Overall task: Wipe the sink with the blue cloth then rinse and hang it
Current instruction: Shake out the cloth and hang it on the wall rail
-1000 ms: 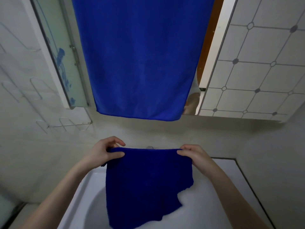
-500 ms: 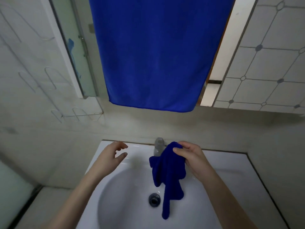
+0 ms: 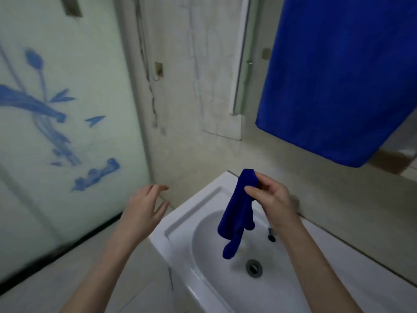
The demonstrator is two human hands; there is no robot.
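The right hand [image 3: 272, 199] pinches the blue cloth [image 3: 239, 211] near its top, thumb and fingers closed on a bunched fold, so that the rest of the fabric hangs down limp in a narrow, crumpled strip. The cloth dangles over the basin of the white sink [image 3: 180, 227], its lowest tip just above and to the left of the drain [image 3: 254, 268], not touching the porcelain as far as can be told. A small dark fitting [image 3: 271, 236] shows on the basin wall beside the right wrist.

The left hand [image 3: 144, 211] is empty, held out to the left of the sink's corner with the fingers spread and slightly curled, apart from the cloth and from the sink rim.

Above and to the right, a much larger blue towel [image 3: 338, 75] hangs flat against the wall, its lower edge well above the held cloth (the two are the same deep blue). At the left stands a frosted glass panel [image 3: 67, 98] printed with blue flowers and leaves, with a dark strip along its bottom edge. Between the panel and the towel the wall is pale, marbled tile [image 3: 180, 86]. The view is somewhat blurred, so fine detail on the cloth cannot be made out.
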